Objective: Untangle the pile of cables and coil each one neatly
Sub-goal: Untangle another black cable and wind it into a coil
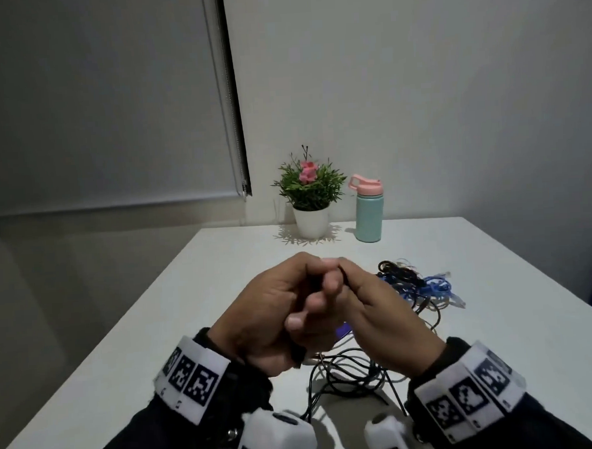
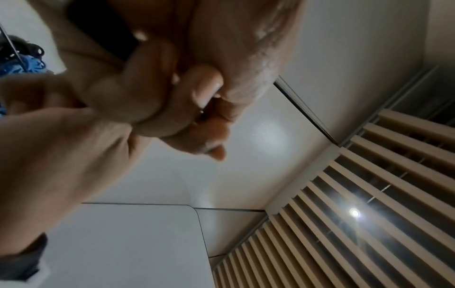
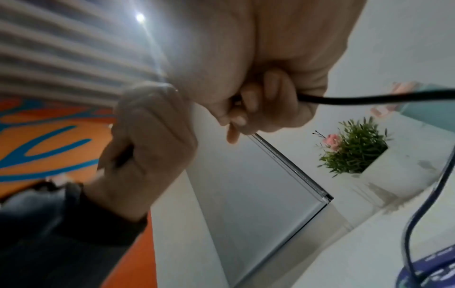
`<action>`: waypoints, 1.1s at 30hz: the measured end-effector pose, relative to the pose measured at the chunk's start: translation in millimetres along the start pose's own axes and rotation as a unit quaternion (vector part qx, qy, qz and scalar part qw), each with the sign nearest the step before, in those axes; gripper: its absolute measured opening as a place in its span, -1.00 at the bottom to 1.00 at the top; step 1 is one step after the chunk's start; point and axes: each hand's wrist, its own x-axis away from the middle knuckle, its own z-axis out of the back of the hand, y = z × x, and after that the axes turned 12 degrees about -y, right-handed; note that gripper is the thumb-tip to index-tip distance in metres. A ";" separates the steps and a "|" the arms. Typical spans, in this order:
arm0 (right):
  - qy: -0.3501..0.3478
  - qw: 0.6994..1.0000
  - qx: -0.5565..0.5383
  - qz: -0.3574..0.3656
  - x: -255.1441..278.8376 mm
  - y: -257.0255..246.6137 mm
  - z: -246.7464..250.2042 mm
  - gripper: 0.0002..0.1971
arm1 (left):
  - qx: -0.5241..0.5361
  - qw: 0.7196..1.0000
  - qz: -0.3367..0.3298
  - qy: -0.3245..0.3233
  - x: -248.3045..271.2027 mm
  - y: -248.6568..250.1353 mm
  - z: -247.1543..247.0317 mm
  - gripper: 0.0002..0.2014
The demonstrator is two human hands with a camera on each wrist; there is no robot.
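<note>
My hands meet above the middle of the white table (image 1: 195, 298). The left hand (image 1: 292, 303) is curled into a fist around a black cable (image 1: 343, 369), which shows as a dark mass in its palm (image 2: 98, 33). My right hand (image 1: 345, 283) grips the same black cable (image 3: 369, 99), which leaves its curled fingers (image 3: 265, 91) toward the right. Loose loops of it hang and lie on the table under my wrists. The tangled pile of blue and black cables (image 1: 414, 281) lies just right of my hands; most of my grip is hidden by the fingers.
A potted plant (image 1: 310, 196) with a pink flower and a teal bottle (image 1: 367, 213) with a pink lid stand at the table's far edge. A purple tag (image 1: 343, 330) shows beneath my hands. The table's left edge runs diagonally past my left arm.
</note>
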 end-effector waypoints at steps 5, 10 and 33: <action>-0.119 0.983 0.131 -0.040 3.4 6.3 -8.7 -0.81 | 0.028 0.973 -0.198 0.116 -0.5 9.5 14.3 -0.67; -0.160 0.978 0.129 -0.027 7.1 -12.3 -8.6 -0.76 | -0.094 0.943 -0.244 0.207 1.9 10.2 36.4 -0.66; -0.100 0.983 0.151 -0.033 5.2 -5.2 3.0 -0.70 | 0.000 0.976 -0.204 0.074 -0.7 4.0 11.6 -0.57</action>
